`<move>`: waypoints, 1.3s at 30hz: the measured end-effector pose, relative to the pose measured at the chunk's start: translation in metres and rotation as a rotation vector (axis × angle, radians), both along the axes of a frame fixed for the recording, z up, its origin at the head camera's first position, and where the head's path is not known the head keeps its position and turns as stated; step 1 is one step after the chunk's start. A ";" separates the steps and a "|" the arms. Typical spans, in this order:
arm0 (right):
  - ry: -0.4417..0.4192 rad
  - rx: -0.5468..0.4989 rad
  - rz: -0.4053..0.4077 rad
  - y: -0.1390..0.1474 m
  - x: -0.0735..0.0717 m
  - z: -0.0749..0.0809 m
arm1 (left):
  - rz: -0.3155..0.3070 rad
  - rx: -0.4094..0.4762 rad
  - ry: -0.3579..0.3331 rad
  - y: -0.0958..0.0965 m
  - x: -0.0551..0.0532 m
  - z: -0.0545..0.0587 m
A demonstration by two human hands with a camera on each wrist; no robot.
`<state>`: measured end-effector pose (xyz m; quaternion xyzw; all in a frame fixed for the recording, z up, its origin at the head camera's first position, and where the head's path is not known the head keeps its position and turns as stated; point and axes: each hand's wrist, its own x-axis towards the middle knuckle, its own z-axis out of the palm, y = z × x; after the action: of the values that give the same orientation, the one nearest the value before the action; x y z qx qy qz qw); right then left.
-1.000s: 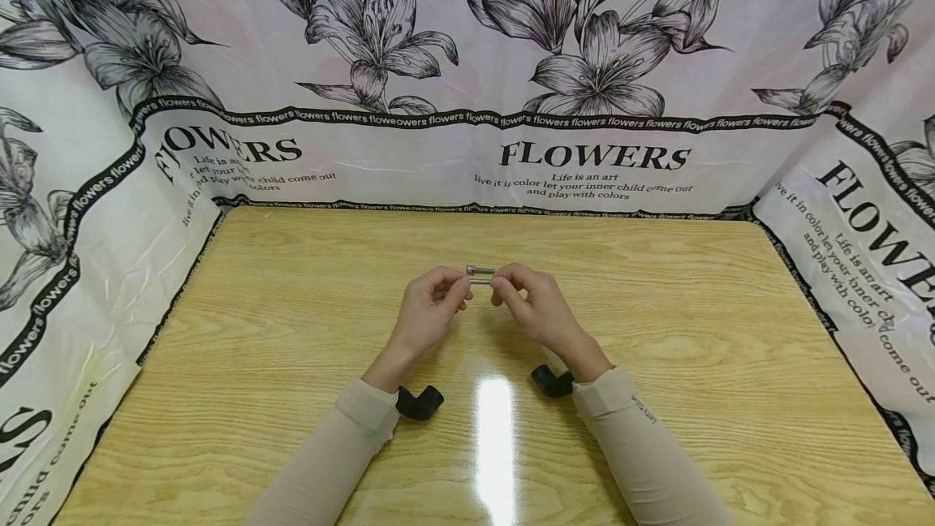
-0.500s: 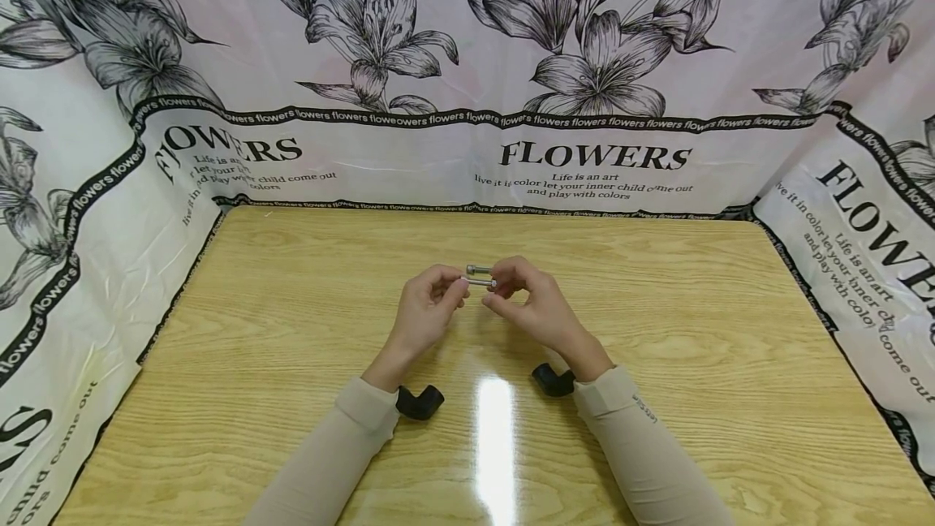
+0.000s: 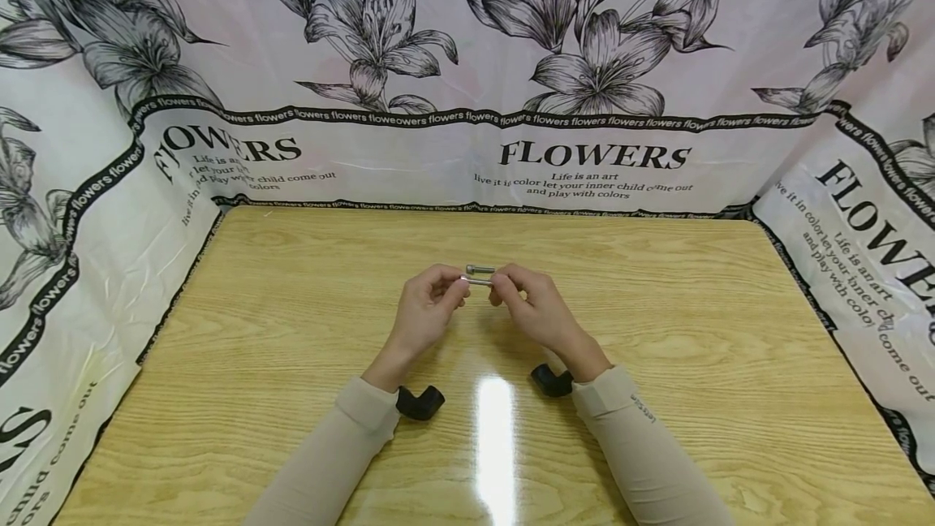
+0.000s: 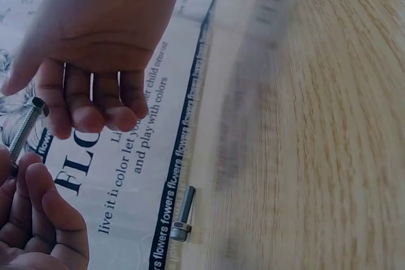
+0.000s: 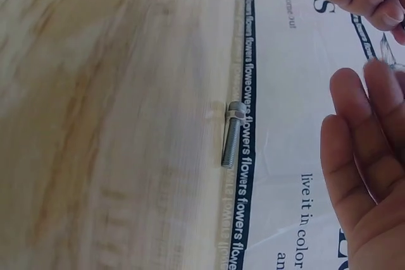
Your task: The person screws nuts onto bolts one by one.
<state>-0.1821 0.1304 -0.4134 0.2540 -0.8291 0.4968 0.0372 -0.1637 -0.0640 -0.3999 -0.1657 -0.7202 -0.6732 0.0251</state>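
Note:
My left hand (image 3: 431, 299) pinches one end of a metal bolt (image 3: 478, 282), which lies level between my two hands. In the left wrist view a small nut (image 4: 39, 103) sits at the bolt's other end. My right hand (image 3: 536, 303) has thumb and index finger at that end, and in the head view they close over the nut and hide it. Just beyond lies a second bolt (image 3: 480, 269) on the table. The right wrist view shows a nut (image 5: 235, 116) on this bolt, close to its head.
A wood-grain table (image 3: 292, 307) spreads under both hands. A black bent piece (image 3: 420, 403) sits beside the left cuff and a similar black piece (image 3: 551, 381) beside the right cuff. A flower-printed white curtain (image 3: 409, 157) rises along the table's back and sides.
Half a second ago my right thumb and index finger were spread, with the nut showing; they have closed over the bolt's end again. The left hand keeps its hold almost without moving.

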 end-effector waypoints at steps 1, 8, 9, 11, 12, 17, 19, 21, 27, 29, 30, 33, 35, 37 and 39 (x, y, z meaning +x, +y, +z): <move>0.003 -0.011 0.014 0.000 0.002 0.003 | 0.003 0.000 0.005 0.000 0.000 0.000; 0.066 -0.046 0.059 0.002 -0.003 -0.007 | 0.006 0.000 0.034 0.000 0.000 -0.002; 0.074 -0.048 0.063 0.003 -0.006 -0.011 | 0.004 0.001 0.033 0.000 0.000 -0.002; 0.074 -0.047 0.065 0.003 -0.008 -0.014 | -0.003 0.009 0.026 0.000 0.000 -0.001; 0.073 -0.045 0.066 0.004 -0.008 -0.014 | -0.006 0.012 0.022 0.000 0.000 -0.001; 0.048 -0.015 0.044 0.004 -0.009 -0.016 | -0.018 0.011 0.004 0.000 0.001 -0.001; 0.029 -0.011 0.033 0.004 -0.009 -0.016 | -0.017 0.012 -0.001 0.000 0.001 0.000; 0.007 -0.024 0.029 0.004 -0.008 -0.015 | -0.010 0.014 -0.006 0.000 0.000 0.000; 0.042 -0.073 0.063 -0.001 0.003 0.004 | 0.010 0.014 -0.021 0.000 0.000 0.000; 0.071 -0.073 0.077 -0.003 0.006 0.012 | 0.005 0.017 -0.017 0.000 0.000 -0.001; 0.085 -0.070 0.080 -0.004 0.008 0.016 | 0.003 0.020 -0.014 0.000 0.000 -0.001; 0.113 -0.052 0.074 -0.005 0.009 0.019 | -0.008 0.032 -0.009 0.001 0.000 -0.001; 0.125 -0.034 0.063 -0.005 0.009 0.020 | -0.012 0.036 -0.013 0.001 0.001 -0.001; 0.123 -0.017 0.049 -0.005 0.009 0.020 | -0.015 0.035 -0.019 0.001 0.001 -0.001; 0.115 -0.007 0.040 -0.005 0.009 0.020 | -0.014 0.028 -0.026 0.001 0.001 0.000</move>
<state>-0.1731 0.1254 -0.3931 0.2988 -0.8186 0.4847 0.0757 -0.1624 -0.0625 -0.4003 -0.1619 -0.7096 -0.6857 0.0134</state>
